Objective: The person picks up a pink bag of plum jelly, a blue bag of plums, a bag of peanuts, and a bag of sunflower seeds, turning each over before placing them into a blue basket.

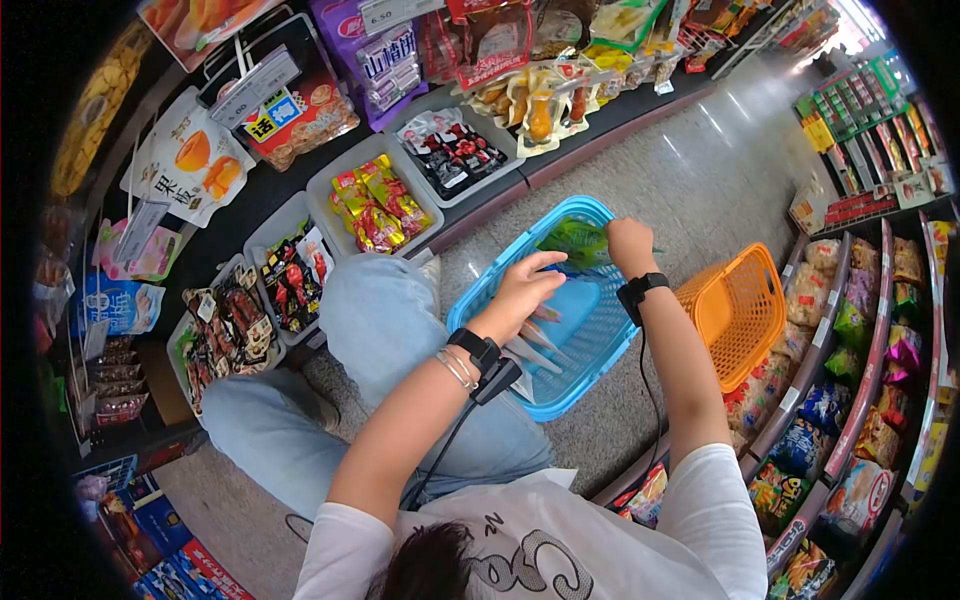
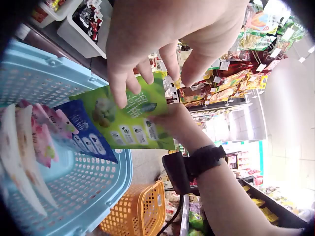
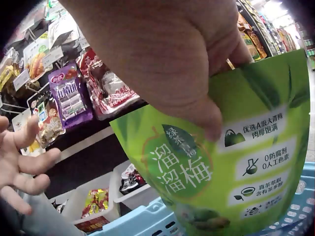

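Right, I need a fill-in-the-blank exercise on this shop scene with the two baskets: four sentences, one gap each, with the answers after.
The right hand pinches a ____ packet.
It holds it over the ____ basket on the floor.
The other basket, beside it, is ____.
The left hand, fingers spread, grips ____.
Missing words: green; blue; orange; nothing.

Side by side on the floor, mid-frame.
Larger basket sits left of smaller basket; snack trays line the upper left.
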A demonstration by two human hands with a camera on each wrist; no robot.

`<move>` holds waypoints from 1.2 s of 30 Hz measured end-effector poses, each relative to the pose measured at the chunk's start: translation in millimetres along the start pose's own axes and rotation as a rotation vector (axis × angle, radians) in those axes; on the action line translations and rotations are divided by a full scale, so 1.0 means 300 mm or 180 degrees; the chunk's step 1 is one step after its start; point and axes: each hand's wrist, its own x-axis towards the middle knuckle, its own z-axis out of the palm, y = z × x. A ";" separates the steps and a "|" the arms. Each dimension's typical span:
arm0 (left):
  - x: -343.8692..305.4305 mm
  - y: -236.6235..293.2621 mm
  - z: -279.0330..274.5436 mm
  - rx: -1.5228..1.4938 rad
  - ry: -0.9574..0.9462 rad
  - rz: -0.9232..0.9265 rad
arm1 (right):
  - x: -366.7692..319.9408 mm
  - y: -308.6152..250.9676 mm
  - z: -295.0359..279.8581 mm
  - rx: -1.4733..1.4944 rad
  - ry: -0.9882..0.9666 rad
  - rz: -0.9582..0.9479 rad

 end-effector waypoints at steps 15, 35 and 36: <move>0.002 0.001 -0.006 0.0104 -0.0100 0.0030 | -0.046 -0.080 0.328 0.0125 -0.0164 0.0040; 0.014 -0.012 -0.002 0.0182 -0.0122 -0.0039 | -0.315 -0.183 0.381 0.0704 -0.1612 0.0017; 0.016 -0.011 -0.004 0.0196 -0.0085 -0.0023 | -0.321 -0.187 0.380 0.0687 -0.1521 -0.0161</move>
